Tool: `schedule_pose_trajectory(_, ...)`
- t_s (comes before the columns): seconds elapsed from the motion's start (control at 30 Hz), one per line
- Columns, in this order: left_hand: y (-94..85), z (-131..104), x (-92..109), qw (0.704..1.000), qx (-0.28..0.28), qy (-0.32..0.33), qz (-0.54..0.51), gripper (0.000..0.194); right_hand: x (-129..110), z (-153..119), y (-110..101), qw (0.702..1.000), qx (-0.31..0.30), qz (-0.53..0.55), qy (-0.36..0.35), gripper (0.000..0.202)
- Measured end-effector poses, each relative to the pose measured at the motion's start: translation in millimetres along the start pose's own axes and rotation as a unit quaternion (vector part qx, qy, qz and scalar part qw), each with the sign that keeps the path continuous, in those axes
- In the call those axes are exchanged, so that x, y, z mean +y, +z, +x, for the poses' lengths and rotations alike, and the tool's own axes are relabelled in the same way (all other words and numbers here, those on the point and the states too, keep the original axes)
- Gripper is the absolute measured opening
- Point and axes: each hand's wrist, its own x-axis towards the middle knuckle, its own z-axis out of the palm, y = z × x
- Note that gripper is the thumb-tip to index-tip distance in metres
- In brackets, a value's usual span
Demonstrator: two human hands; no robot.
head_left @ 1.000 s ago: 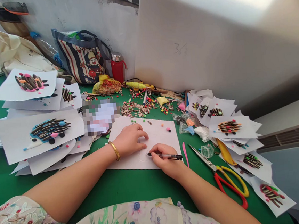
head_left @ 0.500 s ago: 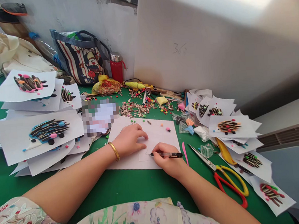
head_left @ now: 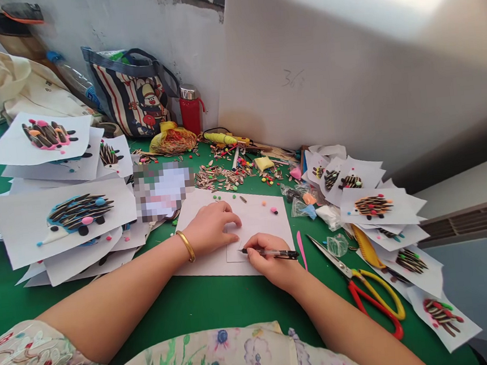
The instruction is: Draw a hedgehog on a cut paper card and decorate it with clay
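A sheet of white paper (head_left: pixel 203 265) lies on the green tabletop in front of me, with thin pen lines drawn near its lower middle. My left hand (head_left: pixel 213 225), a gold bangle at its wrist, rests on the sheet with the fingers spread and slightly bent. In my right hand (head_left: pixel 272 259) a black pen (head_left: pixel 281 254) is gripped, its tip at the paper by the drawn lines. Small clay balls (head_left: pixel 274 210) and a sunflower seed (head_left: pixel 243 199) sit on the upper part of the sheet.
Stacks of hedgehog pictures (head_left: pixel 17 225) stand at the left, with more pictures (head_left: pixel 369 204) at the right. Scissors (head_left: pixel 354 275) and a pink clay knife (head_left: pixel 302 250) lie right of the sheet. Behind are scattered seeds (head_left: pixel 217 178), a red flask (head_left: pixel 191 113) and a striped bag (head_left: pixel 129 96).
The pen tip has shifted slightly left and up across the paper with my right hand. My left hand stays in place.
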Motion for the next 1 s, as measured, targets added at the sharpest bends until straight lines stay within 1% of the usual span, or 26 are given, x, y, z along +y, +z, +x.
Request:
schedule_pose_trajectory(0.5,0.6,-0.7,-0.3,1.0,-0.005,-0.006,-0.004,0.026,0.9,-0.1,4.4,1.0,-0.014,0.004,0.015,0.012)
schedule_pose_trajectory(0.57,0.3,-0.6,-0.4,1.0,-0.005,-0.005,-0.004,0.026,1.5,0.3,3.4,1.0,-0.006,0.005,0.013,0.012)
schedule_pose_trajectory(0.7,-0.6,-0.1,0.2,1.0,-0.007,-0.004,-0.002,0.026,5.5,2.3,-1.8,0.999,0.041,0.006,0.023,0.013)
schedule_pose_trajectory(0.77,-1.0,0.1,0.6,1.0,-0.008,-0.005,-0.001,0.027,7.9,3.3,-4.0,0.998,0.054,0.008,0.033,0.014)
schedule_pose_trajectory(1.0,-1.0,0.3,1.3,1.0,-0.006,-0.006,0.0,0.026,10.1,5.2,-3.6,0.998,0.033,0.013,0.049,0.015)
